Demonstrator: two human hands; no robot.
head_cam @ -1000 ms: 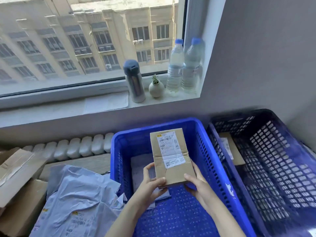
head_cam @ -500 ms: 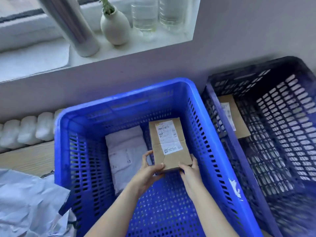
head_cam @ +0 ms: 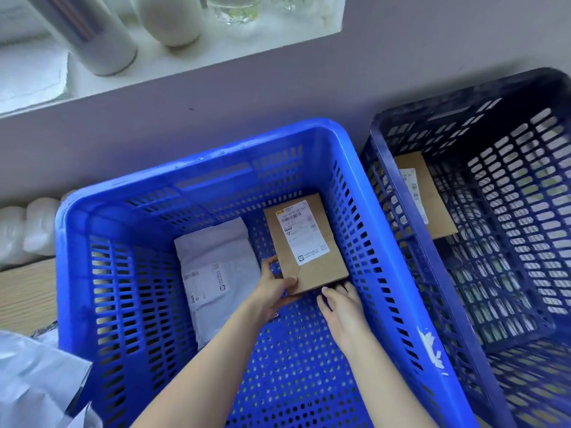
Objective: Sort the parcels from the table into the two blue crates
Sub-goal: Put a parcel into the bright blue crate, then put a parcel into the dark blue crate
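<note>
Grey wall (head_cam: 278, 97) and a sill (head_cam: 247, 47) cross 12 o'clock, with a bright crate (head_cam: 200, 156) below at centre and a dark crate (head_cam: 457, 97) at its 3 o'clock holding a second box (head_cam: 429, 193). Inside the bright crate the box (head_cam: 306, 245) sits low toward 1 o'clock, with a mailer (head_cam: 216, 261) at its 9 o'clock. The left hand (head_cam: 273, 290) grips the box's near left corner, thumb on top, while the right hand (head_cam: 343, 307) touches its near edge with fairly straight fingers, clasping nothing.

No legible txt (label (head_cam: 304, 233) blurry)
</note>
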